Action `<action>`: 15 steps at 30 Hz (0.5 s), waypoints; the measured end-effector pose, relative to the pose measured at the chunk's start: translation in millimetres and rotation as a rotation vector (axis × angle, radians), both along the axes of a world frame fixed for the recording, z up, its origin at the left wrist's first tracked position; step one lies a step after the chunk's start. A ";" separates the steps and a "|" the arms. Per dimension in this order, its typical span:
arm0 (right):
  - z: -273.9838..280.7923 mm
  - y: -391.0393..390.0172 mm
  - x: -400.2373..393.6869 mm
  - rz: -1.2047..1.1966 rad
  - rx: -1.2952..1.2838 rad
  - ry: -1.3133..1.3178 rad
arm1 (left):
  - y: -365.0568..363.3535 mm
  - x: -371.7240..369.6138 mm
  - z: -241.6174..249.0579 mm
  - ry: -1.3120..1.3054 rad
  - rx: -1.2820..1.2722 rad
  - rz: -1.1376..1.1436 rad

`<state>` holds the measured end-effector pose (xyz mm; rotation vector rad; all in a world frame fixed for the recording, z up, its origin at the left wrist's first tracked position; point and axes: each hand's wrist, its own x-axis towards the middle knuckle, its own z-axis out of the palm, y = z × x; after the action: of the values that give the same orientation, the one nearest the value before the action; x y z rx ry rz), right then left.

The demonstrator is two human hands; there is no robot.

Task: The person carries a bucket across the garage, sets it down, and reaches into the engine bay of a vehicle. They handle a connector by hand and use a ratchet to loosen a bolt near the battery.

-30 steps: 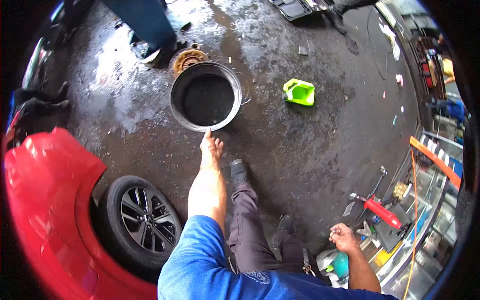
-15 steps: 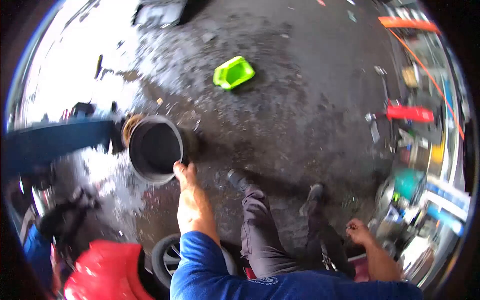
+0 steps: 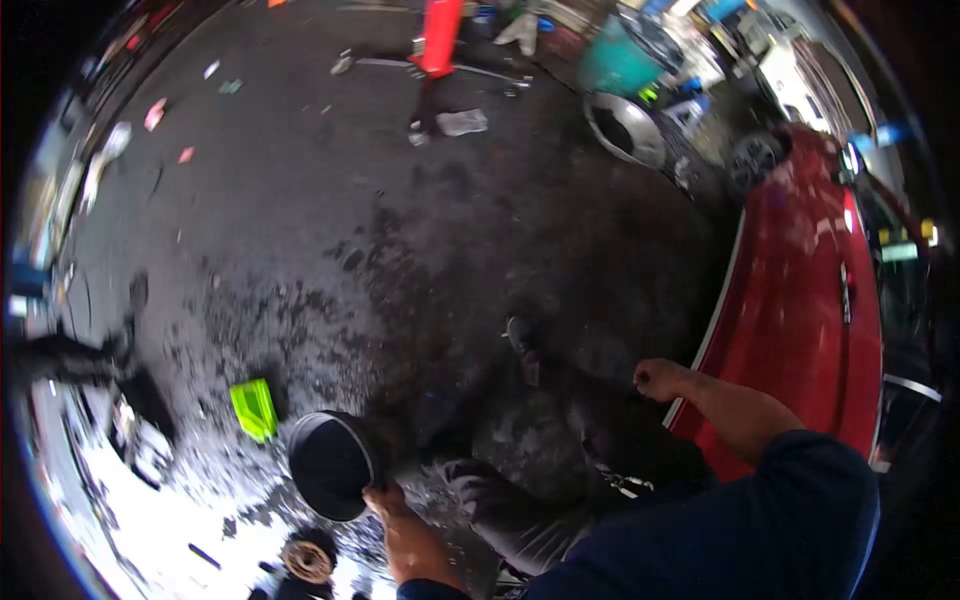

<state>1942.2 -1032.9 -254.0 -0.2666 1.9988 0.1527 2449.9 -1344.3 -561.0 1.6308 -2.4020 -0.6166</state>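
My left hand (image 3: 385,503) grips the rim of a dark bucket (image 3: 332,468), thumb over the edge. The bucket is tilted so its dark inside faces me; I cannot make out any contents. My right hand (image 3: 660,380) is out to the right, its fingers curled closed, near the side of a red car (image 3: 800,330). Whatever those fingers may hold is hidden. Past the bucket, a bright green plastic container (image 3: 254,410) lies on the wet, stained floor (image 3: 430,230).
A red floor jack (image 3: 440,40) stands ahead, with a paper (image 3: 462,122) beside it. Toward the upper right are a metal ring-shaped rim (image 3: 627,130) and a teal bin (image 3: 622,55). A rusty round part (image 3: 307,562) is at the lower left.
My view and body have turned right, bringing the red car's side into view. The bucket has come along in my left hand. The green container now appears lower and farther left.
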 end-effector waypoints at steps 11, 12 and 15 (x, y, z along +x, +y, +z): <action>-86.1 270.3 -52.7 0.080 -0.321 0.114 | 45.5 -430.1 26.8 0.693 1.306 0.436; -95.6 286.2 -51.7 0.034 -0.331 0.130 | 58.8 -472.0 45.4 0.602 1.293 0.318; -88.3 305.6 -55.1 0.582 -0.425 0.298 | 111.0 -614.6 122.3 0.479 1.507 0.454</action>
<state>1887.1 -727.4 -342.3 -1.1559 2.1818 0.1370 1835.2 -1233.4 -438.6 1.8388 -0.9388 -2.6142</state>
